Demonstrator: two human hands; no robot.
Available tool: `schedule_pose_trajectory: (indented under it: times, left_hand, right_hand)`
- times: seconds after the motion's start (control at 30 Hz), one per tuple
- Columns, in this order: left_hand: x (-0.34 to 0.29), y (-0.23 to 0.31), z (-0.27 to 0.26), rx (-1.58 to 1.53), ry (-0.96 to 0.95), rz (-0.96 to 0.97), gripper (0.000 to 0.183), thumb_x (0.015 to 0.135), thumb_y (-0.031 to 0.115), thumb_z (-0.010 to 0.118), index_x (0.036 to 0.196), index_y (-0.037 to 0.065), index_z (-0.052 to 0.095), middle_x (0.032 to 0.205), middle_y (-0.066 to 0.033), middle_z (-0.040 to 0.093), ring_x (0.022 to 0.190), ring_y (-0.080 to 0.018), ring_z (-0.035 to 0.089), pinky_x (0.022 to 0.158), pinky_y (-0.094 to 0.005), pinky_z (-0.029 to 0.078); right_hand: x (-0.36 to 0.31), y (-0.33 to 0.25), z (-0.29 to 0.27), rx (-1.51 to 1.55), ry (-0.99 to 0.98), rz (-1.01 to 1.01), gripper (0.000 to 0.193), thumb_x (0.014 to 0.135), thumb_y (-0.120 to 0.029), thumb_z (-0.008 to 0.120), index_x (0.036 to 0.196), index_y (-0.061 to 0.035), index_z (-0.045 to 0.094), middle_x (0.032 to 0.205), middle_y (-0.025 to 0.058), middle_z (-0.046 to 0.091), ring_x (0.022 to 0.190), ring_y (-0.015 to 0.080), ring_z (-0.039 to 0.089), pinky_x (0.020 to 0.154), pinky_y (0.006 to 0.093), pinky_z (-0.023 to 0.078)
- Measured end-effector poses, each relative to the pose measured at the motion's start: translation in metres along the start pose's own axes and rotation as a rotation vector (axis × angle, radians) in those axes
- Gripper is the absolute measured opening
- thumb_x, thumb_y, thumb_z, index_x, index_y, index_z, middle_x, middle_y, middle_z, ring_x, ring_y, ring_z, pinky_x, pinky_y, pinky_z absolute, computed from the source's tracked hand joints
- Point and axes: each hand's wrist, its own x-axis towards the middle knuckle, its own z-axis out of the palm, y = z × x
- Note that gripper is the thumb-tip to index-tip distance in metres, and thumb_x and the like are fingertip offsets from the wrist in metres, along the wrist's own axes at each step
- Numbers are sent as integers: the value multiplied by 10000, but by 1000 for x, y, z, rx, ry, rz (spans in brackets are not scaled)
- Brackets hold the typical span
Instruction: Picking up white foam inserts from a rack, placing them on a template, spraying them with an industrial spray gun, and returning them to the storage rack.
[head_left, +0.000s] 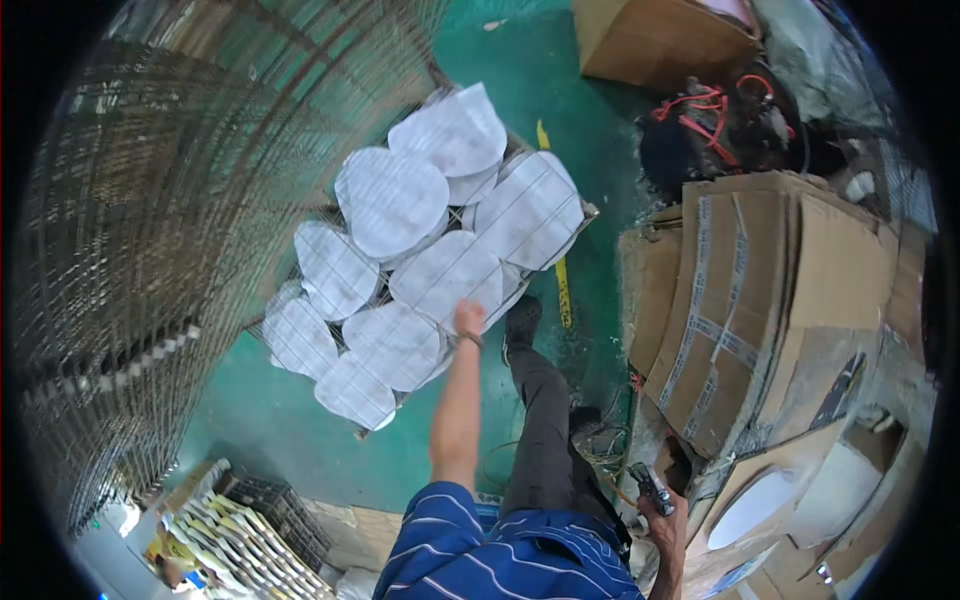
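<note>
My left hand [469, 317] reaches forward with its fingers closed at the near side of a wire rack [590, 212]. It is over the edge of a white rounded sheet piece [447, 275]. Whether the fingers hold a rack wire or the piece itself cannot be made out. Several similar flat white pieces [398, 200] lie in overlapping stacks on the rack, with thin wires crossing over them. Down at my right side, my right hand [668, 515] is closed round a black and silver hand tool [651, 487], whose exact kind does not show.
Many wire rack layers [200, 200] stand tilted up at the left. Worn cardboard boxes [740, 310] line the right side, below a dark heap with orange cords [715, 125]. A yellow stripe [563, 290] marks the green floor [290, 440]. A black crate [275, 515] sits at lower left.
</note>
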Motion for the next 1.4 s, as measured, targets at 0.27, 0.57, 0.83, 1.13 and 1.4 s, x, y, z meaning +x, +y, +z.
schedule_pose_trajectory:
  times: [0.27,0.57,0.83,1.13,1.4]
  left_hand:
    - [-226,189,44,-447,-420,26,546,844,351,730,1316,89,643,1038,-119,760,1013,-251,707,931,-360,525]
    - [-306,179,38,-470,-763,-366,185,969,139,550,1146,91,576,716,-43,582,568,-182,546,492,-319,441]
    - [-345,183,26,-43,-766,-179,115,944,190,581,1045,160,630,780,-30,640,679,-205,630,626,-445,503]
    - [-381,306,66,127,-741,77,313,947,198,590,1254,181,646,959,-16,711,805,-168,681,626,-374,504]
    - [-398,340,70,25,-790,113,387,890,100,675,1274,128,639,945,-19,708,792,-145,683,600,-335,504]
  right_hand:
    - [-136,108,-51,108,315,-45,470,824,-85,738,1285,-22,670,932,188,724,838,178,672,792,345,524]
    - [-314,304,-83,602,1040,-69,486,854,-31,736,1323,31,623,1220,233,702,1099,280,698,944,344,512]
    - [-391,382,-85,807,1368,16,558,791,36,751,1333,7,616,1073,207,706,963,323,706,837,356,535]
    - [-396,401,-74,744,1300,-83,623,751,66,758,1351,-12,608,1041,198,702,905,346,697,799,369,536]
    - [-397,398,-65,764,1205,-101,637,732,78,737,1350,-14,610,1061,208,700,937,376,694,826,359,538]
